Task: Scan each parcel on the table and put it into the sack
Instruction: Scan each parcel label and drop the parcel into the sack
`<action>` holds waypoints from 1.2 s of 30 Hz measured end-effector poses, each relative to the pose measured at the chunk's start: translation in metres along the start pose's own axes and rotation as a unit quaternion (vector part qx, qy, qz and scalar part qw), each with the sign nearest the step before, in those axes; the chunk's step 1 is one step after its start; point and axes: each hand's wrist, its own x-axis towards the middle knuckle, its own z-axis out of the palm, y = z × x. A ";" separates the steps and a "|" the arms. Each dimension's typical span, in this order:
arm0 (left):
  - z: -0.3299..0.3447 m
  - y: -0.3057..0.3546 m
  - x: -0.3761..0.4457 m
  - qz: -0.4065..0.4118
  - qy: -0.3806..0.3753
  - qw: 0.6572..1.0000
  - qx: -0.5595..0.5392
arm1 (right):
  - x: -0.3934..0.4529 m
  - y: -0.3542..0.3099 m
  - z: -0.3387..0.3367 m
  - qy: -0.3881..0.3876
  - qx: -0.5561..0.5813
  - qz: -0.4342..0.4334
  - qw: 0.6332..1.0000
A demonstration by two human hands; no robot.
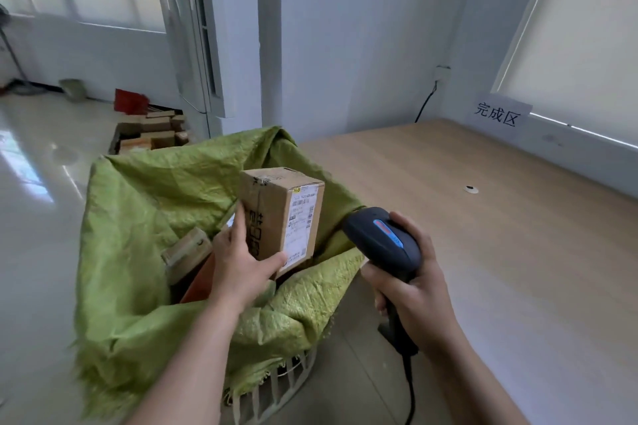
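My left hand (238, 266) had its grip clamped on a cardboard parcel (281, 214), thumb across the bottom of its white shipping label (299, 224) and fingers up the printed side, holding the box upright above the open mouth of the green woven sack (145, 217). My right hand (414, 290) was wrapped round the handle of the dark barcode scanner (383, 241), its head aimed toward the label and just beside the parcel. Other parcels (186, 252) lay inside the sack, which lined a white slatted basket (276, 386) standing against the wooden counter (500, 217). A paper sign (497, 115) hung on the wall beyond the counter.
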 end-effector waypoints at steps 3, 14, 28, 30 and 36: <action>-0.007 -0.020 0.015 -0.045 0.004 0.991 0.125 | 0.012 0.007 0.014 -0.007 0.002 0.003 1.000; 0.028 -0.002 0.038 0.082 0.018 0.996 0.032 | 0.013 0.021 -0.004 0.056 -0.043 0.050 0.996; 0.131 0.066 -0.047 0.219 -0.187 0.957 -0.009 | -0.080 -0.019 -0.097 0.192 -0.077 0.072 0.976; 0.142 0.076 -0.069 0.230 -0.200 0.952 0.000 | -0.100 -0.027 -0.114 0.207 -0.088 0.065 0.972; 0.180 0.111 -0.143 0.281 -0.256 0.924 0.031 | -0.171 -0.056 -0.169 0.263 -0.082 0.042 0.960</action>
